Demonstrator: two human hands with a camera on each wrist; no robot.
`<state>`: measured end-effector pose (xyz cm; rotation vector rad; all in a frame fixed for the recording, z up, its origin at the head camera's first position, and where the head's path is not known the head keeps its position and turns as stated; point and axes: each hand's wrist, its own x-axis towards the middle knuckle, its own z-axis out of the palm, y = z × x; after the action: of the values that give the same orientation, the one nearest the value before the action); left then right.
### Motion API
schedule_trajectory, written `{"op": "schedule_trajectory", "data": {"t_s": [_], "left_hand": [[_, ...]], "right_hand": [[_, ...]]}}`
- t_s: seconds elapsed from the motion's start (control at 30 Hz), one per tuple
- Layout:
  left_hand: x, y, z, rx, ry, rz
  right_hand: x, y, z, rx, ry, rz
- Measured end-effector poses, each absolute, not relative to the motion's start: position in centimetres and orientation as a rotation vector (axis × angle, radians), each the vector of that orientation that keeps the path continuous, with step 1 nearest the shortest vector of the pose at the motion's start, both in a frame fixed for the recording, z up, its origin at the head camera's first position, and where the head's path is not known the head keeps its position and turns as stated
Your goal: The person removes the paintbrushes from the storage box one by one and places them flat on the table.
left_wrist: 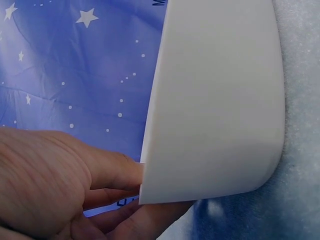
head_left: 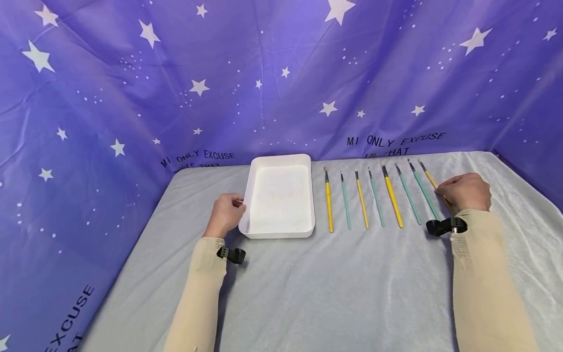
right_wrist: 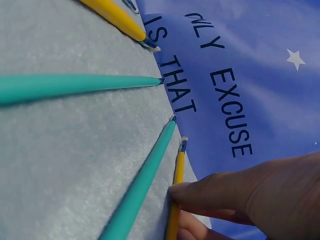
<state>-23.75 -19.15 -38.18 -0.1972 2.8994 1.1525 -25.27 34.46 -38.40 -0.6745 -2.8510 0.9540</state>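
A white rectangular tray [head_left: 281, 233] stands left of the middle of the table. My left hand [head_left: 226, 213] pinches its left wall, thumb and fingers on either side of the rim [left_wrist: 150, 150] in the left wrist view. To the right of the tray, yellow and green paintbrushes lie in a row, bristles pointing away. At the right end my right hand [head_left: 468, 191] pinches the last yellow paintbrush [head_left: 428, 174]; the right wrist view shows thumb and fingers at its handle [right_wrist: 173, 217]. A green paintbrush [head_left: 423, 188] lies just left of that one.
Other brushes in the row include a thick yellow paintbrush [head_left: 393, 200] and, nearest the tray, another yellow paintbrush [head_left: 329, 205]. Grey cloth [head_left: 334, 293] covers the table. A purple curtain [head_left: 281, 73] with white stars hangs behind and along the sides.
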Motion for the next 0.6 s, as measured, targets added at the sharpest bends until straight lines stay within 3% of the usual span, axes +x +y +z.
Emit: {"op": "schedule_trajectory", "data": {"t_s": [0.6], "left_hand": [[-23.63,-18.99,-38.26,-0.179,2.915,1.103]], "right_hand": [[-25.28,34.66,-38.78,-0.717,-2.778,0.944]]}}
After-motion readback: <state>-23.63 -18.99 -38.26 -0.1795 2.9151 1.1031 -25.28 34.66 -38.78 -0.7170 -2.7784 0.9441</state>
